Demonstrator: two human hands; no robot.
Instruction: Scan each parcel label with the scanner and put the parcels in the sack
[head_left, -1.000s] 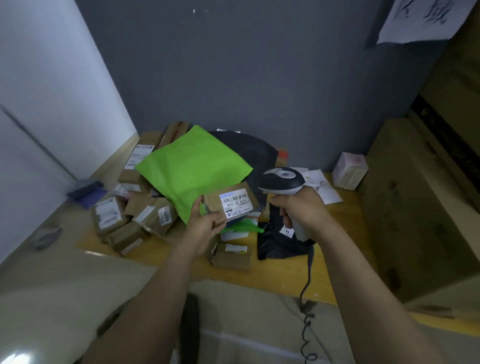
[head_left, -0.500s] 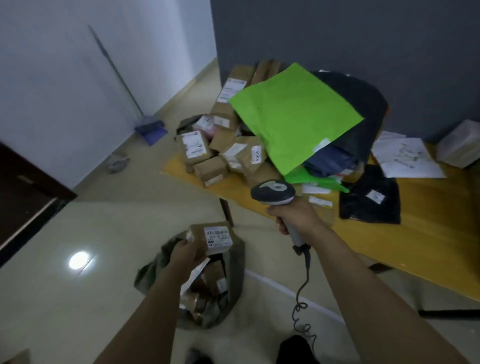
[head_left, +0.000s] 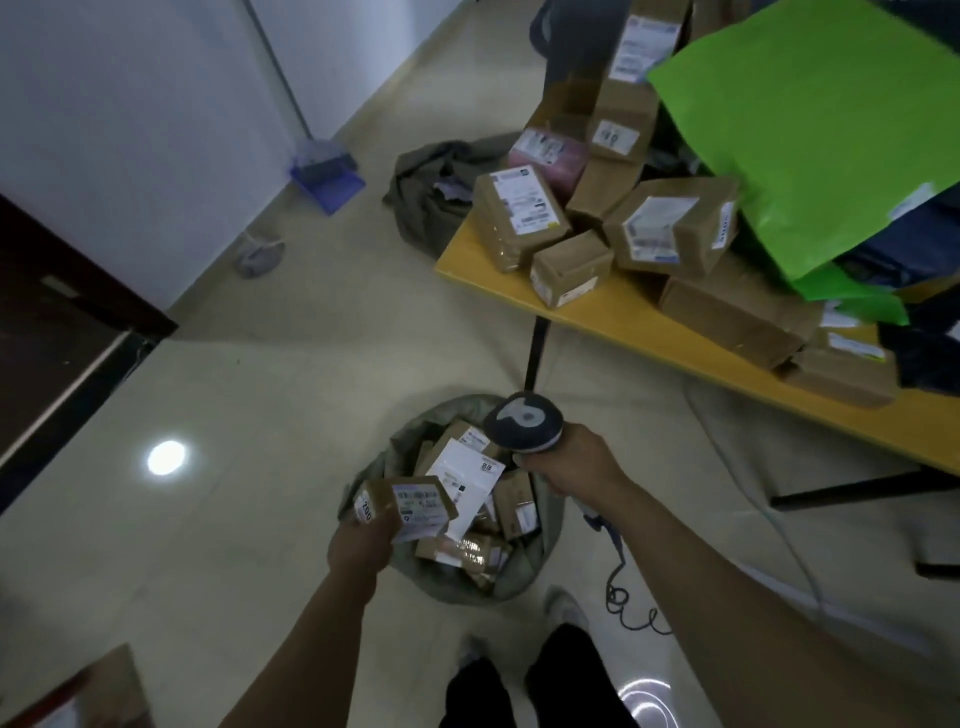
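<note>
My left hand (head_left: 361, 543) grips a small brown parcel (head_left: 402, 506) with a white label, held just over the left rim of the open grey-green sack (head_left: 519, 577) on the floor. Inside the sack lie several brown parcels and a white one (head_left: 465, 480). The dark handheld scanner (head_left: 523, 422) sits in my right hand (head_left: 571, 462), above the sack's right side, its coiled cable (head_left: 623, 608) hanging down to the floor. More brown labelled parcels (head_left: 670, 231) and a large green mailer (head_left: 810, 130) are piled on the yellow table (head_left: 649, 332) at the upper right.
A second grey sack (head_left: 431, 192) slumps on the floor behind the table's left end. A blue dustpan (head_left: 327, 182) and broom lean against the white wall. A dark doorway (head_left: 57, 322) is at the left. My legs and shoes (head_left: 519, 675) stand just behind the sack.
My left hand carried the parcel from the table down to the sack's rim. My right hand with the scanner came down too, and my view swung from the table to the floor.
</note>
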